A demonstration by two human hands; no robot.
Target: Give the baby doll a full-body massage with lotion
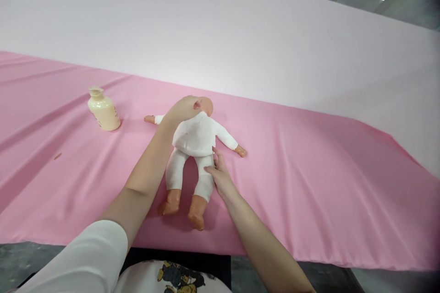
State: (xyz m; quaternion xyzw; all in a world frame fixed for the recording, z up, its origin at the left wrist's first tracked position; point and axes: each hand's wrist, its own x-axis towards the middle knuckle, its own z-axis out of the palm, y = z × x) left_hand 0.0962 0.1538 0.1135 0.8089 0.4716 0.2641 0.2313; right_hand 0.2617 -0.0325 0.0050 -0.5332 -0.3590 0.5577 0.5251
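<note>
A baby doll (196,135) in a white top and white leggings lies on the pink cloth, its head away from me and its bare feet towards me. Curled around the side of the doll's head and neck is my left hand (185,108); it covers much of the head, and its fingertips are partly hidden. At the hip and upper thigh on the right side, my right hand (220,174) grips the doll with the thumb over the leg and the fingers along the side. Both doll arms stretch outwards.
A cream pump bottle (105,112) stands upright left of the doll. A small brownish strip (57,156) lies nearer on the pink cloth (309,183). Behind the table rises a white panel (220,32). The table's front edge is close to my body.
</note>
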